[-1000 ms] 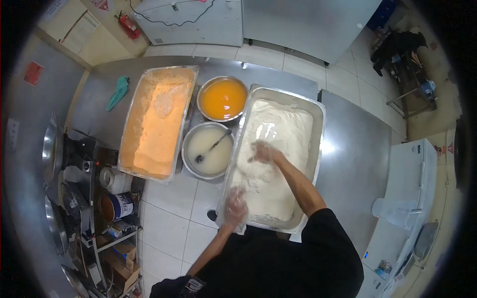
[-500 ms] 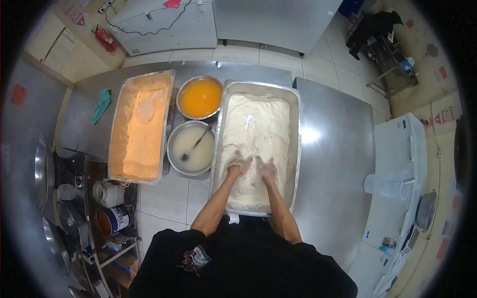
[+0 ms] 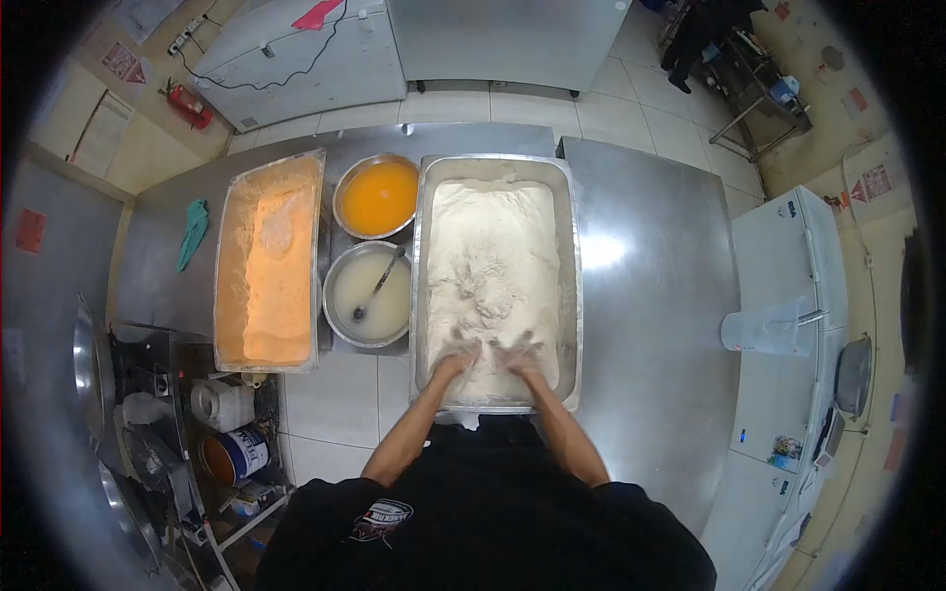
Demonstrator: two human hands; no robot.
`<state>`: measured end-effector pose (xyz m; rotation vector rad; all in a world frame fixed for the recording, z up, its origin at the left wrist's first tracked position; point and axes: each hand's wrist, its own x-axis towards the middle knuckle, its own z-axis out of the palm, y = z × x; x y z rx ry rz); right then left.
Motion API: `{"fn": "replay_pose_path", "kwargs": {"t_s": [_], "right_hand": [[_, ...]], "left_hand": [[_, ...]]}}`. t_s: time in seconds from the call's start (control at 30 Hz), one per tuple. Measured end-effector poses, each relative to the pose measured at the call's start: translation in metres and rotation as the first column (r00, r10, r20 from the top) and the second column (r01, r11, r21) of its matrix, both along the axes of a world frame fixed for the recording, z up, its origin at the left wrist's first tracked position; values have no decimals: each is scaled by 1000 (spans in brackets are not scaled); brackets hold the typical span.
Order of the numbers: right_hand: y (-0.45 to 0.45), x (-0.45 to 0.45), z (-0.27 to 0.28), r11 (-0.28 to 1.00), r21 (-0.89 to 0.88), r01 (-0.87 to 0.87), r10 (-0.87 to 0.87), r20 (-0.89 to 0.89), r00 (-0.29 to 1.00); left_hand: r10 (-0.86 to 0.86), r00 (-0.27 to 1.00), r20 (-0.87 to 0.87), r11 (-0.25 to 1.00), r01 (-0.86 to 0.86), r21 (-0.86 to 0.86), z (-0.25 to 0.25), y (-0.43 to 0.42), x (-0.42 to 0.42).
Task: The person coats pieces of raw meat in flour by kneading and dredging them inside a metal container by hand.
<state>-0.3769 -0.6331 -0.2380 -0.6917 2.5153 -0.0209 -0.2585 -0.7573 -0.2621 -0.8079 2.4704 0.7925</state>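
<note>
A deep metal tray of pale flour stands in front of me. My left hand is at the near end of the flour, dusted white, with its fingers apart. Beside it my right hand has its fingers spread over the flour too. Motion blurs both hands a little, and neither visibly holds anything. Just beyond my fingertips lies a lumpy, loose heap in the flour.
Left of the tray are a bowl of orange liquid and a bowl of cloudy liquid with a whisk-like utensil. Further left stand a tray of orange powder and a green cloth. Another person is at the far right.
Both hands have drawn back toward me, toward the tray's near end. A lumpy heap now shows in the flour ahead of them. The whole view has shifted slightly.
</note>
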Motion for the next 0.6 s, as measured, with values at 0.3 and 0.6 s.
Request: {"fn": "replay_pose_path", "kwargs": {"t_s": [0.3,0.6], "right_hand": [[-4,-54,9,567,-763,309,77,423,903],[37,-4,-91,668,-695,266,46,395,917]], "left_hand": [[264,937,-230,839,-106,533,5,-46,-8],[110,990,-93,983,-94,157,-21,15,7]]}}
